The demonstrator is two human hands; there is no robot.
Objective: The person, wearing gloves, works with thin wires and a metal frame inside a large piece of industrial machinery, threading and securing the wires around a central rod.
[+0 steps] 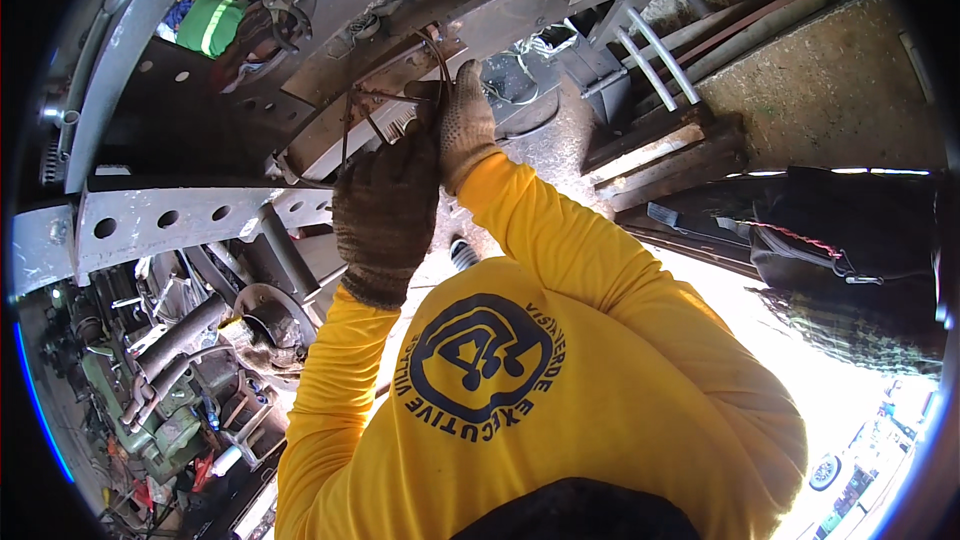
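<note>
Just ahead of the chest, left hand [388, 202] and right hand [467, 125], both gloved, meet at a small dark part [427, 102] against a metal beam [325, 145]. Fingers mostly hidden; cannot tell how firmly either closes. Looks like close handwork on the frame; the next move probably calls for steady, two-handed control. Bare floor [560, 145] beyond right hand; greasy machinery [175, 415] left and below, black bag [850, 240] far right.

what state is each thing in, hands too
left hand: gloved, raised, grip hidden
right hand: gloved, beside the left, grip unclear
thin rod: bent, looks rusty
beam: pierced with round holes
green cloth: bunched up
sleeves: pulled down, creased
red cord: slack
</note>
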